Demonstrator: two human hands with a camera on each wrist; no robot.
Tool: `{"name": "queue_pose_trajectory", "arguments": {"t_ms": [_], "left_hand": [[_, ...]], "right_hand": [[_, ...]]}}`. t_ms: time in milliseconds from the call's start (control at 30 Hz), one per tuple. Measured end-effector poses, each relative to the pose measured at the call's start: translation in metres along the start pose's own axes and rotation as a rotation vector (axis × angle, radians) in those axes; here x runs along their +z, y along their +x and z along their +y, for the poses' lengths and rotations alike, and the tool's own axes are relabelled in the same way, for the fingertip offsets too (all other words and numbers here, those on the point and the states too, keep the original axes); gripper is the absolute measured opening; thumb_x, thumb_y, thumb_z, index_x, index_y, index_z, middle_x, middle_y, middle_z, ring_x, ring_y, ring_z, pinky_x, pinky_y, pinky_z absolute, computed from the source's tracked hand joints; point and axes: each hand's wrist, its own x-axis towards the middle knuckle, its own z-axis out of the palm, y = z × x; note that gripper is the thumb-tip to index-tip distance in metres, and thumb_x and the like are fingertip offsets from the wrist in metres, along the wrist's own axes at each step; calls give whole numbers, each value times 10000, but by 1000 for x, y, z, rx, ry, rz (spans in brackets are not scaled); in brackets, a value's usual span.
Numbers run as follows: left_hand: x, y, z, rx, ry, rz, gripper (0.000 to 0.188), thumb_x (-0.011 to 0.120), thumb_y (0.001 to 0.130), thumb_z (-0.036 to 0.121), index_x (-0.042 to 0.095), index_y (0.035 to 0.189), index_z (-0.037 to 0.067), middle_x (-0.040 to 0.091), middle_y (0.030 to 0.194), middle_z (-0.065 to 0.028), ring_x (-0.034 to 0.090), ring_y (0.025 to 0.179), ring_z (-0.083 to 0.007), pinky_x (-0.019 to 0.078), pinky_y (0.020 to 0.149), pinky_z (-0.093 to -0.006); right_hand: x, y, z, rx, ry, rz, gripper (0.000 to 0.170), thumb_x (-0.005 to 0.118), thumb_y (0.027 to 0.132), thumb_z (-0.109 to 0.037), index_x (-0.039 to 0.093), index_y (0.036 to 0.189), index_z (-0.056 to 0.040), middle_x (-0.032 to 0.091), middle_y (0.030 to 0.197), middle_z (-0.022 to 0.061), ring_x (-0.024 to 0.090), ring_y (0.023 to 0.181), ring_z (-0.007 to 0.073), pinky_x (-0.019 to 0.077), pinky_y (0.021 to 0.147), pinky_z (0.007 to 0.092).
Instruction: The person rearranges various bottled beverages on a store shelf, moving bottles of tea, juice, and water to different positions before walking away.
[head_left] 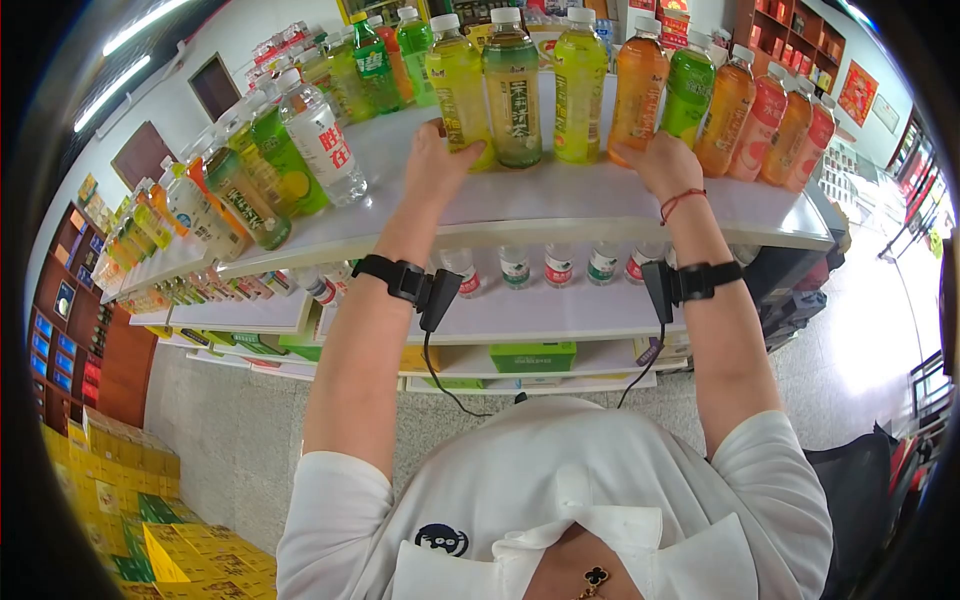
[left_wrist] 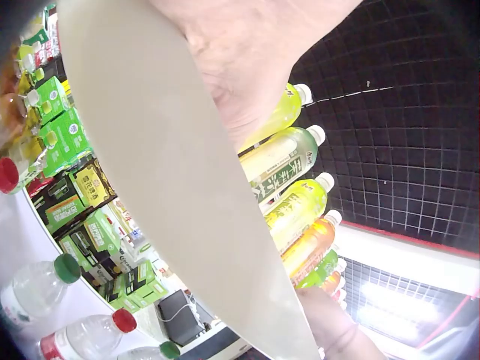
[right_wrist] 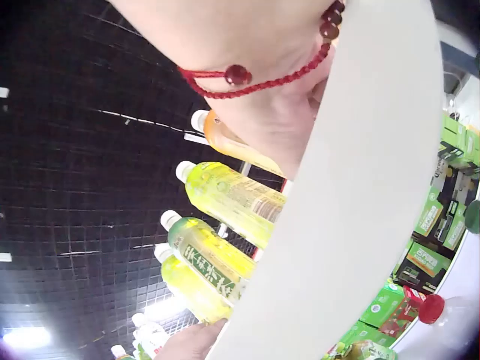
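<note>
Nearest me, at the bottom of the head view, is a white shirt (head_left: 560, 450); above it, the top shelf's (head_left: 540, 205) pale front edge crosses the frame. Its lower neighbour hides from that view what the left wrist camera gives me at lower left: a red cap (left_wrist: 124, 320) and a green cap (left_wrist: 66, 268) on clear bottles. Upper centre, the left hand (head_left: 436, 170) lays its thumb across the foot of a yellow bottle (head_left: 460, 95); right of that, the right hand (head_left: 660, 165) has its thumb at the foot of an orange bottle (head_left: 637, 95). Fingers pass out of sight, so I can't tell whether either hand grips. A dark-green bottle (head_left: 512, 95) and a second yellow bottle (head_left: 580, 95) stand upright between. I judge the row mostly formed, perhaps only spacing left. Farthest, both wrist views show a black grid ceiling (left_wrist: 397, 127), absent from the head view.
</note>
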Motion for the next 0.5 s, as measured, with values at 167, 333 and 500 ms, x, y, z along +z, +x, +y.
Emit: {"name": "queue_pose_trajectory", "arguments": {"t_ms": [167,333,500], "left_hand": [[0,-3,5,4,-2,37,650,751,763,332,491,1202,-70,570,1174,-211,539,1122,-322,420,942,-380],[-1,-3,2,28,-16,37,650,749,765,326,484,1212,-65,561,1188,-207,533,1130,-318,416,950,-377],[-2,-4,6,-8,-29,27,653,745,766,338,484,1213,-59,554,1198,-203,531,1134,-315,413,954,-379]], "right_hand": [[-2,-17,-15,-86,-12,285,558,667,762,-529,649,832,24,672,755,201,669,742,360,541,655,424],[2,-14,-40,-202,-46,83,547,657,775,-539,660,822,6,672,748,186,665,722,355,541,638,416],[16,0,-57,-171,-66,-58,587,622,773,-585,685,882,-11,685,857,176,670,815,331,538,709,416]]}}
